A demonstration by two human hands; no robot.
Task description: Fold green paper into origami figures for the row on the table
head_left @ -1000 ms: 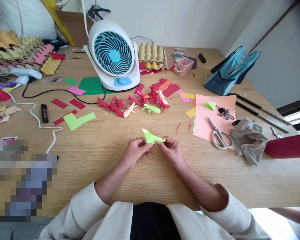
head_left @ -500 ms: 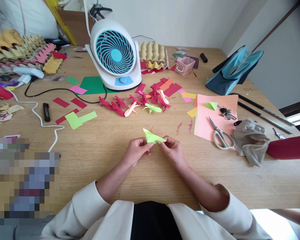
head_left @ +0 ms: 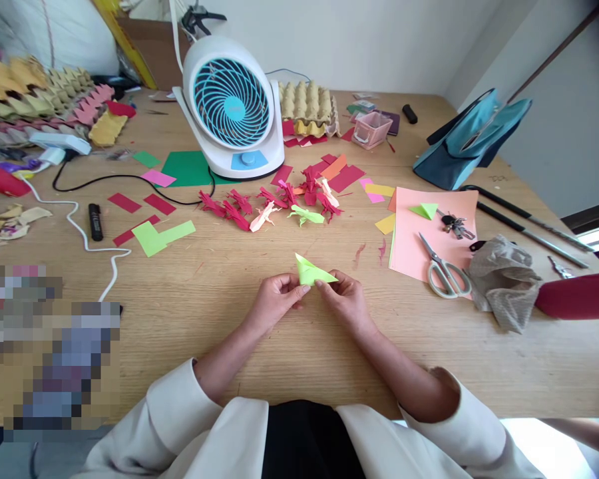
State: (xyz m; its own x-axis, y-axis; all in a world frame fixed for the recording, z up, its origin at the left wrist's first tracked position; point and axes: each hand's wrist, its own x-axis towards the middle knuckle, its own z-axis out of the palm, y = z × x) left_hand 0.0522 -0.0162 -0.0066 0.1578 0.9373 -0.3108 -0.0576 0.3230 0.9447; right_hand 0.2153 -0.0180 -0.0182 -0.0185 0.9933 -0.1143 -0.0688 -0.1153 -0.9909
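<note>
Since the frame half a second earlier, the folded lime-green paper [head_left: 313, 273] had slid slightly to the right, while both hands kept nearly the same place. In the head view it stood just below the centre of the frame, a point rising at its left end. The left hand [head_left: 273, 299] pinched its lower left edge between thumb and fingers; the right hand [head_left: 347, 301] pinched its lower right part likewise. Above them, red paper figures [head_left: 236, 217] lay before the fan [head_left: 234, 106]. At centre right, scissors [head_left: 436, 259] rested partly on a peach sheet [head_left: 408, 241].
</note>
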